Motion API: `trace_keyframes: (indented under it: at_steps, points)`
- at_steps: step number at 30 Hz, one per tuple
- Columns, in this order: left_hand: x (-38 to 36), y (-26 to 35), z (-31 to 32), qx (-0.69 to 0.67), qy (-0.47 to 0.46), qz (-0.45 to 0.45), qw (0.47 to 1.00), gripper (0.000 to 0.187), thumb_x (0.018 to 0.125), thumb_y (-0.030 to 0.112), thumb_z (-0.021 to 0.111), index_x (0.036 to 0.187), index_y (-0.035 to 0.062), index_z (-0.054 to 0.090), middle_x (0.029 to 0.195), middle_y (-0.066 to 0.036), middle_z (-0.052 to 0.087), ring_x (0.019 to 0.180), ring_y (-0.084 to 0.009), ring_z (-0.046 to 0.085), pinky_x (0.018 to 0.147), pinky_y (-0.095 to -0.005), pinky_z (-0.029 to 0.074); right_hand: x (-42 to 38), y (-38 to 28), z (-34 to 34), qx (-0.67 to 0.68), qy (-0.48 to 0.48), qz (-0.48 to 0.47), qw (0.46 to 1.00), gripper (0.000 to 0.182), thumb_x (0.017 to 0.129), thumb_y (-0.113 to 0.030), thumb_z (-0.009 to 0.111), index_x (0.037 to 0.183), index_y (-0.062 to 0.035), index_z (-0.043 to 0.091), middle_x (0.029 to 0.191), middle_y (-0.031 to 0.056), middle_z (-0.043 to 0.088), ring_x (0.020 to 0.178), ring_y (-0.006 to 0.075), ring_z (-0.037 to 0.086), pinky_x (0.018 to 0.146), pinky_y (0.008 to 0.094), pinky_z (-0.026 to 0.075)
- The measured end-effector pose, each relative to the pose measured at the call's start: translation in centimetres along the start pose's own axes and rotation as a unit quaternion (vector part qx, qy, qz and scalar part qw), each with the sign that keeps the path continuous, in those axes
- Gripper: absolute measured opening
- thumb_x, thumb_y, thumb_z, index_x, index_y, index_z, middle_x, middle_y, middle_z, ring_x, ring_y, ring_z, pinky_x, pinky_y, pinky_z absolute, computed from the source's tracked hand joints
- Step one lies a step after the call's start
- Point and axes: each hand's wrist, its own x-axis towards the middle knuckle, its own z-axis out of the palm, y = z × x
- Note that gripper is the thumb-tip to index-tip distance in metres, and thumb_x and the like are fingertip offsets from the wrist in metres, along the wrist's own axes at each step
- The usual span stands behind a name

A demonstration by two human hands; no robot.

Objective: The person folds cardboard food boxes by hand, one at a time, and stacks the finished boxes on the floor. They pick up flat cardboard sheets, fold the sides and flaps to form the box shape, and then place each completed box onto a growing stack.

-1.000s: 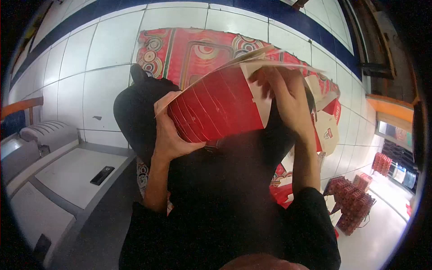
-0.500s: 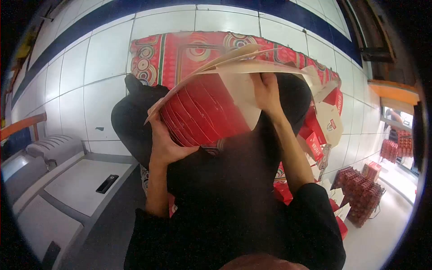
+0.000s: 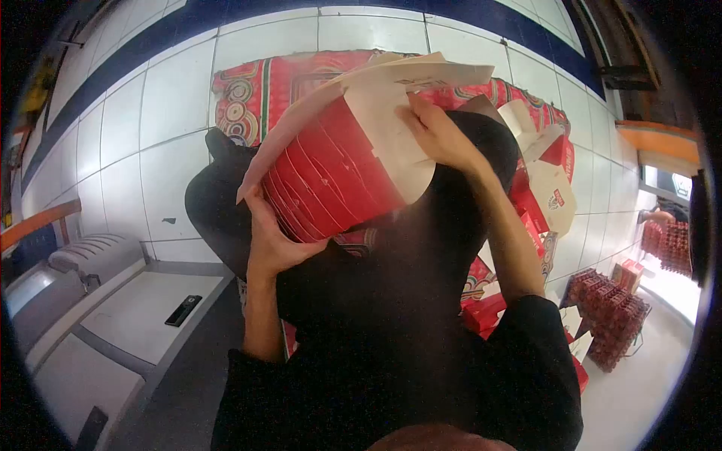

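A thick stack of red and cream cardboard sheets (image 3: 323,177) is held tilted above my lap, its layered red part facing me. My left hand (image 3: 280,240) grips the stack's lower left corner, thumb along the bottom edge and the other fingers hidden behind it. At the upper right, my right hand (image 3: 438,134) presses its fingers and thumb on the cream part of the stack; the fingertips are partly hidden.
A patterned red mat (image 3: 244,98) lies on white floor tiles. Red and cream boxes (image 3: 553,197) are piled at my right. Farther right stand stacked egg trays (image 3: 605,319). A grey-white appliance (image 3: 139,312) with a black handle is at left.
My right hand has moved up and slightly left along the stack. The loose cream sheets at the top now lie closer together and higher. My left hand keeps its hold.
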Motion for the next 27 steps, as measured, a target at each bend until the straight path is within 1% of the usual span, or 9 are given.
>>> trace_keyframes:
  at_steps: [2,9,11,15,17,22,24,25,27]
  points:
    - [-0.2,-0.3,-0.2,-0.006,-0.010,-0.015,1.000,0.139,0.051,0.026,0.101,0.158,0.0029,0.015,0.157,-0.023,0.036,0.148,-0.0359,0.040,0.123,-0.0494,0.034,0.6,-0.2,-1.2,-0.079,-0.073,0.021,0.994,0.037,0.108,-0.024,0.054,0.127,0.0077,0.054,0.111,0.0369,0.066,0.107,0.0537,0.064,0.091,0.0508,0.052]
    - [0.1,0.0,-0.3,0.024,-0.022,-0.018,0.999,0.142,0.050,0.028,0.102,0.159,0.0040,0.013,0.159,-0.022,0.034,0.150,-0.0362,0.038,0.125,-0.0493,0.032,0.8,-0.9,-1.8,-0.105,-0.085,-0.012,0.991,0.038,0.108,-0.028,0.056,0.118,0.0076,0.060,0.107,0.0338,0.069,0.103,0.0506,0.067,0.087,0.0525,0.053]
    - [0.2,-0.1,-0.1,0.007,-0.017,-0.027,0.999,0.143,0.050,0.028,0.102,0.159,0.0039,0.014,0.159,-0.022,0.034,0.150,-0.0363,0.038,0.125,-0.0494,0.032,-0.2,-4.4,-2.6,-0.266,0.039,0.039,0.962,0.038,0.106,-0.032,0.059,0.109,0.0054,0.066,0.101,0.0301,0.071,0.096,0.0469,0.070,0.082,0.0517,0.054]
    - [0.7,1.2,0.5,0.012,0.015,-0.012,1.000,0.133,0.048,0.028,0.100,0.156,0.0010,0.026,0.151,-0.021,0.040,0.144,-0.0348,0.043,0.121,-0.0491,0.037,-3.4,-14.5,-1.8,0.104,0.060,0.023,0.992,0.031,0.103,-0.029,0.062,0.108,0.0013,0.067,0.094,0.0253,0.071,0.085,0.0462,0.070,0.075,0.0521,0.054]
    - [0.9,1.0,0.4,0.017,0.002,0.001,1.000,0.134,0.047,0.029,0.100,0.156,0.0013,0.027,0.150,-0.020,0.039,0.144,-0.0345,0.042,0.120,-0.0491,0.038,-4.8,-17.4,-0.3,-0.052,0.070,0.008,0.996,0.024,0.107,-0.016,0.057,0.120,0.0022,0.065,0.083,0.0165,0.067,0.073,0.0184,0.063,0.070,0.0343,0.050]
    - [0.5,1.0,0.3,0.035,-0.005,0.024,0.999,0.133,0.047,0.031,0.100,0.155,0.0017,0.029,0.150,-0.020,0.039,0.143,-0.0346,0.041,0.119,-0.0486,0.038,-4.4,-14.9,0.2,-0.026,0.090,-0.020,0.995,0.023,0.105,-0.012,0.059,0.125,-0.0008,0.062,0.087,0.0258,0.066,0.066,0.0331,0.069,0.063,0.0398,0.052]
    - [0.0,0.5,0.3,0.066,-0.005,0.008,0.998,0.133,0.048,0.032,0.100,0.155,0.0009,0.027,0.150,-0.021,0.039,0.144,-0.0360,0.040,0.120,-0.0494,0.037,-4.4,-14.2,0.4,-0.122,0.092,-0.086,0.985,0.025,0.104,-0.011,0.060,0.127,-0.0019,0.061,0.096,0.0276,0.069,0.080,0.0469,0.069,0.070,0.0487,0.055]
    - [-0.1,0.5,0.7,0.049,-0.019,0.022,0.998,0.133,0.048,0.032,0.100,0.155,0.0009,0.027,0.150,-0.021,0.039,0.144,-0.0360,0.040,0.120,-0.0494,0.037,-4.6,-15.1,0.0,-0.107,0.065,-0.033,0.992,0.022,0.103,-0.017,0.059,0.121,-0.0043,0.062,0.098,0.0293,0.069,0.090,0.0495,0.068,0.075,0.0572,0.053]
    - [-0.6,0.6,1.0,0.023,0.001,-0.036,0.999,0.134,0.050,0.032,0.100,0.155,0.0002,0.024,0.152,-0.022,0.038,0.145,-0.0371,0.039,0.121,-0.0506,0.035,-4.3,-14.9,-0.5,-0.047,0.077,-0.079,0.993,0.024,0.104,-0.021,0.059,0.120,-0.0042,0.065,0.103,0.0283,0.070,0.096,0.0473,0.068,0.081,0.0549,0.054]
